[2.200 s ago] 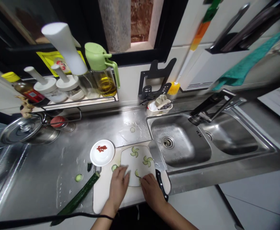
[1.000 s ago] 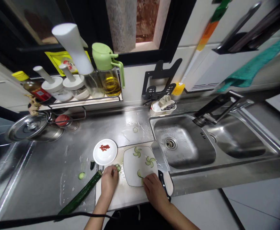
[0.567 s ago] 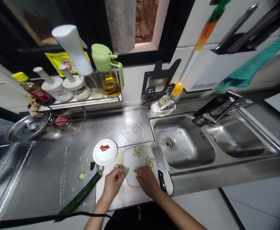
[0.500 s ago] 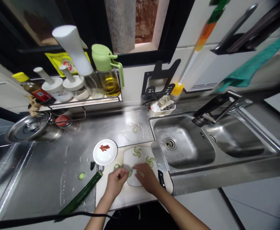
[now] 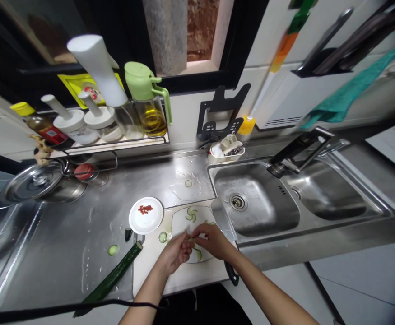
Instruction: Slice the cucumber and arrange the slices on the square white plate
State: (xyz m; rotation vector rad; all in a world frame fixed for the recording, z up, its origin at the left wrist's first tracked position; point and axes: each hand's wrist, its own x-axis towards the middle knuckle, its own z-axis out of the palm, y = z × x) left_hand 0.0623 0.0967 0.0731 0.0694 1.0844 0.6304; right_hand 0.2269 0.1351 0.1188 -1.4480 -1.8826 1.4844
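Note:
Over the white plate (image 5: 183,220) on the cutting board (image 5: 150,266), my left hand (image 5: 176,253) and my right hand (image 5: 211,240) meet, fingertips pinched together around a small green cucumber piece (image 5: 191,239). Thin cucumber slices (image 5: 191,214) form a pinwheel at the plate's top; another group is partly hidden behind my right hand, and a slice (image 5: 199,255) lies just below the hands. A loose slice (image 5: 163,237) rests on the board left of the plate. The cut cucumber (image 5: 116,274) lies further left, near a small white dish (image 5: 146,215) of red pieces.
A knife with a black handle (image 5: 231,273) lies at the board's right edge, beside the sink (image 5: 258,198). The lidded pot (image 5: 38,180) stands at the left, under a rack of bottles and jars (image 5: 116,144). A black cable (image 5: 116,303) crosses the lower left.
My hands have come together above the plate, and their fingers now pinch the cucumber piece between them. The view has shifted slightly, and the knife handle sits lower, angled past the board's edge.

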